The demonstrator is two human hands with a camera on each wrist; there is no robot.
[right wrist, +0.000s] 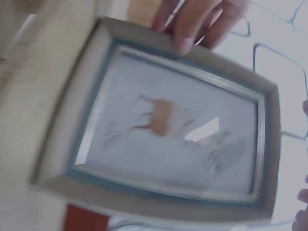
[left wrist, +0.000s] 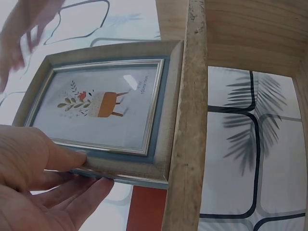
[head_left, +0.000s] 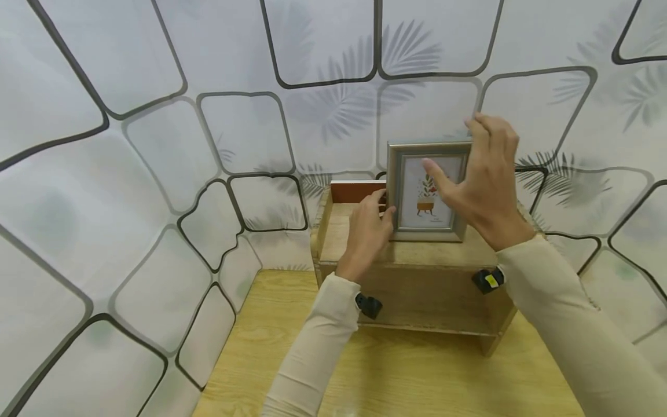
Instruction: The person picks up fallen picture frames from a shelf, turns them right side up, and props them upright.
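Note:
A picture frame (head_left: pixel 409 200) with a silver-beige border stands upright on the top board of a small wooden shelf (head_left: pixel 432 253). Behind its glass is a print of a plant in an orange pot on legs. My left hand (head_left: pixel 366 234) grips the frame's left side, thumb on the front border and fingers behind the edge, as the left wrist view shows. My right hand (head_left: pixel 488 179) is raised by the frame's upper right corner with thumb and fingers spread. In the right wrist view only its fingertips (right wrist: pixel 302 211) show at the right edge, apart from the frame.
A red-brown panel (head_left: pixel 356 192) with a white top edge stands at the back of the shelf's top, left of the frame. Patterned fabric (head_left: pixel 333 127) hangs behind and to the left. The shelf rests on a wood-grain surface (head_left: pixel 260 347).

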